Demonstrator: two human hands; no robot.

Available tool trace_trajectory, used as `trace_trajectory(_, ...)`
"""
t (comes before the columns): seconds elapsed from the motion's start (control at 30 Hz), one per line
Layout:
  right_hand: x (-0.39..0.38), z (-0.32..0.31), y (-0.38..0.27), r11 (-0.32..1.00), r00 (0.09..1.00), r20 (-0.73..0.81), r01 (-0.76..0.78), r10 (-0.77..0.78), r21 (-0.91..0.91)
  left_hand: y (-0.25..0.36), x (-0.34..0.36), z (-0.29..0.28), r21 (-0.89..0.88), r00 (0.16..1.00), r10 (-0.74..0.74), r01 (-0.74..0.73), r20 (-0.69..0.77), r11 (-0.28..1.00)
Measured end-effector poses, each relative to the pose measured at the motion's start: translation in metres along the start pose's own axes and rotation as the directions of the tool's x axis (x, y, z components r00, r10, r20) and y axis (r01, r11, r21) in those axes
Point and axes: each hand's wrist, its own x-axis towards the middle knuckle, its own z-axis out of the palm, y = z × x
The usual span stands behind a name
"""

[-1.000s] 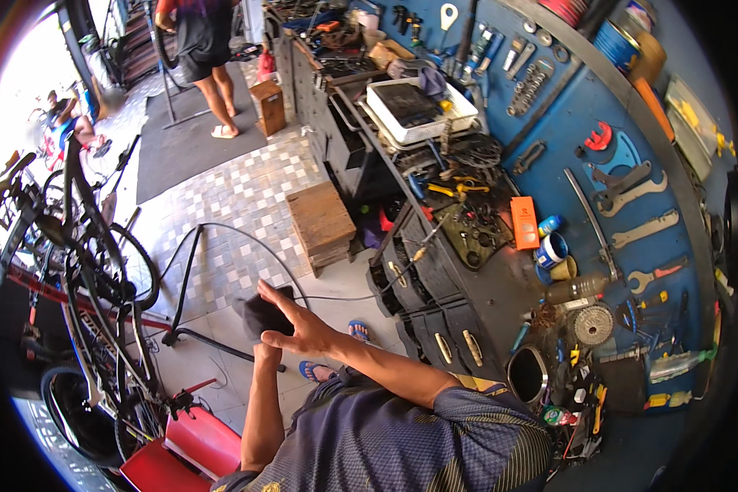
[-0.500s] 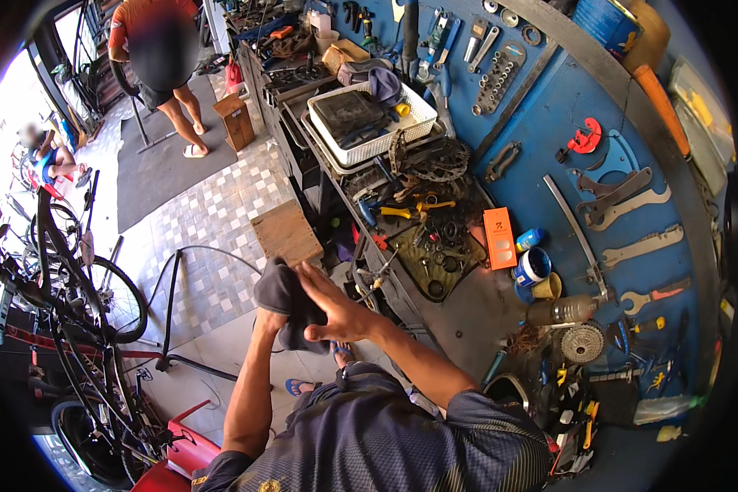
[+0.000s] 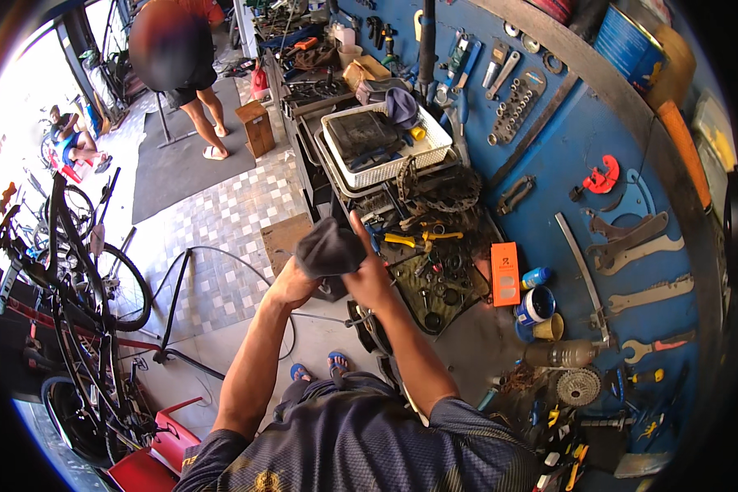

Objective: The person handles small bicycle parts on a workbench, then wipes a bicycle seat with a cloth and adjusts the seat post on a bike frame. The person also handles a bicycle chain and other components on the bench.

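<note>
Both of my hands are raised in front of me around a dark grey cloth (image 3: 328, 248), near the bench edge. My left hand (image 3: 295, 283) grips it from below left. My right hand (image 3: 369, 275) holds its right side, with a finger pointing up and the others partly hidden behind it. Just beyond are a black mat with small metal parts (image 3: 426, 287), yellow-handled pliers (image 3: 402, 240) and a white basket (image 3: 422, 152).
Bicycles (image 3: 90, 312) and a red chair (image 3: 168, 435) are at my left. A blue tool board (image 3: 533, 164) lines the right. Another person (image 3: 197, 82) stands on a mat ahead; one more (image 3: 78, 143) sits near the doorway. A hose (image 3: 238, 254) crosses the floor.
My hands have moved up and right, toward the bench, with the cloth. My right hand, earlier spread against the cloth, has risen to its side. The standing person has shifted slightly.
</note>
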Motion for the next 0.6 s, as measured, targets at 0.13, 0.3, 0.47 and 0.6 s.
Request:
trace_trajectory(0.13,0.02,-0.073,0.001,0.991,0.996,-0.066,0.054,-0.063,-0.121,0.012,-0.015,-0.032,0.123,0.964,-0.132,0.106,0.232,0.987)
trace_trajectory(0.3,0.074,-0.185,0.008,0.762,0.633,-0.56,0.073,-0.534,-0.644,-0.001,-0.072,-0.099,0.163,0.979,-0.202,0.201,-0.012,0.966)
trace_trajectory(0.47,0.096,-0.198,0.04,0.137,0.85,-0.485,-0.465,-0.205,-0.874,-0.038,-0.149,-0.15,0.166,0.902,-0.12,0.204,-0.415,0.965)
trace_trajectory(0.6,0.107,-0.078,0.048,0.475,0.989,-0.04,0.032,-0.142,-0.879,-0.057,-0.196,-0.172,-0.173,0.643,-0.179,0.073,-0.744,0.982)
